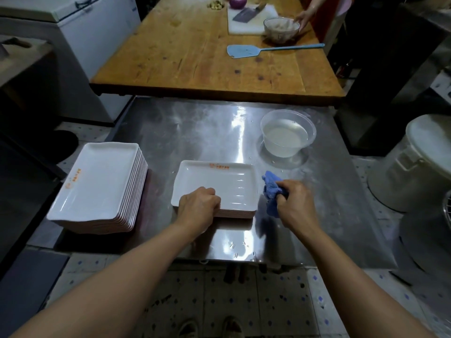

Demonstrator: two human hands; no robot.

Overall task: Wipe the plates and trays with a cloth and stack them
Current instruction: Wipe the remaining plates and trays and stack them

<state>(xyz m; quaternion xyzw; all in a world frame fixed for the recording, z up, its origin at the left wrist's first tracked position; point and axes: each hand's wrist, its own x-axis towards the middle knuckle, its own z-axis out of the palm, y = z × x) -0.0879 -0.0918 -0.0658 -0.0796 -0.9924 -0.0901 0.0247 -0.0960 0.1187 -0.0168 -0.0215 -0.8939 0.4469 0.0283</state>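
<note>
A low stack of white rectangular trays (227,181) with orange print sits in the middle of the steel table (195,128). My left hand (199,207) grips the near left edge of its top tray, fingers curled over the rim. My right hand (295,203) holds a crumpled blue cloth (269,191) just off the stack's right edge, apart from the tray surface. A taller stack of the same white trays (97,189) stands at the table's left edge.
A clear plastic bowl of water (288,135) sits at the table's back right. Behind is a wooden table (195,57) with a blue spatula (244,51), a cutting board, a cleaver and a glass bowl touched by another person's hand. A white bucket (415,162) stands to the right.
</note>
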